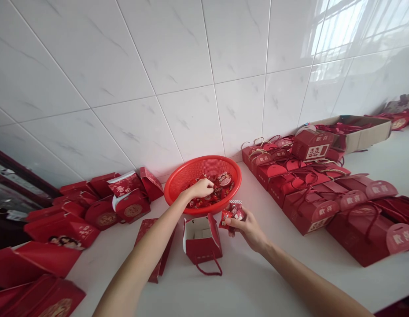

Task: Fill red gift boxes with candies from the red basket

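So, frame-right gift boxes look done, lower-centre open box seems unfilled; right hand clutching candy packets, left hand can't tell.

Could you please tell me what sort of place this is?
Probably an indoor workspace, perhaps a home kitchen or small workroom; I cannot tell which. A white counter runs along a marbled tile wall, with red boxes on both sides of a red basket of wrapped packets.
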The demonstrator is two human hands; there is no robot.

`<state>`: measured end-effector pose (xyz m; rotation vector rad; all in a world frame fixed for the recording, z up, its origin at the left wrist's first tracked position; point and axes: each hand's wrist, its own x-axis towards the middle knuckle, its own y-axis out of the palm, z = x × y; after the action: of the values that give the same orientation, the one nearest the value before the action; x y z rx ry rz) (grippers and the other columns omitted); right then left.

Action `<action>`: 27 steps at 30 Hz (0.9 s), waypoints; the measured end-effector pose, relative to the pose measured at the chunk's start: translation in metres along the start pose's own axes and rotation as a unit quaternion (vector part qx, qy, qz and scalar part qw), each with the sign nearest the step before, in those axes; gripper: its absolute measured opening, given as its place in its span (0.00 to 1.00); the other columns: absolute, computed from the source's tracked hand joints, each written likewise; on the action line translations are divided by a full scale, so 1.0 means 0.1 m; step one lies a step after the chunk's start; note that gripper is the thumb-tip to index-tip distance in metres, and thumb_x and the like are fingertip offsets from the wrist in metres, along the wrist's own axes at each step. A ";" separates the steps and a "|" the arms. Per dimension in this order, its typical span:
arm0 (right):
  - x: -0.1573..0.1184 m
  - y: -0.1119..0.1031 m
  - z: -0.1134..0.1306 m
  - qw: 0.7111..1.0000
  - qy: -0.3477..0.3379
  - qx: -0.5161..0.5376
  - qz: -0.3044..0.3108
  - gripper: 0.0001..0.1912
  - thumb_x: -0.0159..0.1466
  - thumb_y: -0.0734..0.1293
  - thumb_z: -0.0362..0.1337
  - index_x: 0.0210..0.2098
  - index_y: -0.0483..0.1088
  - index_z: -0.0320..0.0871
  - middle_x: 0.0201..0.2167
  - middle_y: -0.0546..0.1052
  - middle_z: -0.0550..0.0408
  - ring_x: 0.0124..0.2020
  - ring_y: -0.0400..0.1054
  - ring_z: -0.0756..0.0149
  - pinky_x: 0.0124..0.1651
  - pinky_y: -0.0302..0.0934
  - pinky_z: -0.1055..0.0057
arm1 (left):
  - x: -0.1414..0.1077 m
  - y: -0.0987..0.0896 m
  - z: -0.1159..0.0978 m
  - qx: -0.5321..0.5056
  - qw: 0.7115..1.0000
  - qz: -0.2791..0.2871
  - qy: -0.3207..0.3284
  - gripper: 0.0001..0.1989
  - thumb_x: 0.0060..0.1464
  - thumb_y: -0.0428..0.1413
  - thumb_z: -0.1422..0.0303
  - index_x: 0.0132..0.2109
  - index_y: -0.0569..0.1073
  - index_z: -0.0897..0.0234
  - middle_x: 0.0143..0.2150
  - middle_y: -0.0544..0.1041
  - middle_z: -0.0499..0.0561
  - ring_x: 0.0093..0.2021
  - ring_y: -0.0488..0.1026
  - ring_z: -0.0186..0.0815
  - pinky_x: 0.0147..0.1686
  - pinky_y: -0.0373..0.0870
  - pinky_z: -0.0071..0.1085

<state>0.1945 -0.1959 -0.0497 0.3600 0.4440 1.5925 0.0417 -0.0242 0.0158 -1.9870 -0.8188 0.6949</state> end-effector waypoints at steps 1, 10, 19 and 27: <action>0.00 0.00 0.00 1.000 0.002 0.000 -0.002 0.28 0.47 0.80 0.45 0.42 0.69 0.41 0.23 0.73 0.62 0.19 0.64 0.72 0.25 0.61 0.70 | -0.02 0.00 0.00 0.002 1.000 -0.003 -0.004 0.15 0.53 0.54 0.71 0.20 0.66 0.64 0.18 0.64 0.42 0.21 0.62 0.29 0.24 0.57 0.27; 0.00 0.00 -0.01 1.000 0.012 -0.006 -0.006 0.29 0.46 0.80 0.45 0.42 0.68 0.41 0.23 0.73 0.62 0.19 0.64 0.72 0.25 0.61 0.70 | -0.15 -0.28 0.17 0.049 0.995 -0.048 -0.071 0.16 0.51 0.51 0.75 0.42 0.82 0.62 0.44 0.83 0.49 0.41 0.79 0.38 0.43 0.72 0.27; 0.00 -0.02 -0.05 1.000 0.008 -0.006 0.001 0.28 0.47 0.80 0.45 0.41 0.68 0.41 0.24 0.73 0.62 0.20 0.64 0.72 0.25 0.62 0.70 | -0.23 -0.48 0.54 0.102 0.978 -0.037 -0.176 0.12 0.64 0.57 0.65 0.50 0.75 0.66 0.54 0.77 0.56 0.52 0.75 0.42 0.53 0.73 0.46; 0.01 -0.01 -0.04 1.000 0.011 -0.005 -0.001 0.28 0.46 0.80 0.44 0.41 0.69 0.41 0.24 0.73 0.61 0.21 0.65 0.71 0.25 0.63 0.70 | -0.17 -0.34 0.70 0.056 0.980 0.004 -0.190 0.13 0.64 0.57 0.63 0.51 0.74 0.66 0.51 0.76 0.54 0.47 0.76 0.40 0.47 0.76 0.42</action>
<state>0.1936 -0.1954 -0.0535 0.3350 0.4539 1.5983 -0.0292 0.0123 0.0139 -1.7809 -0.9703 1.1227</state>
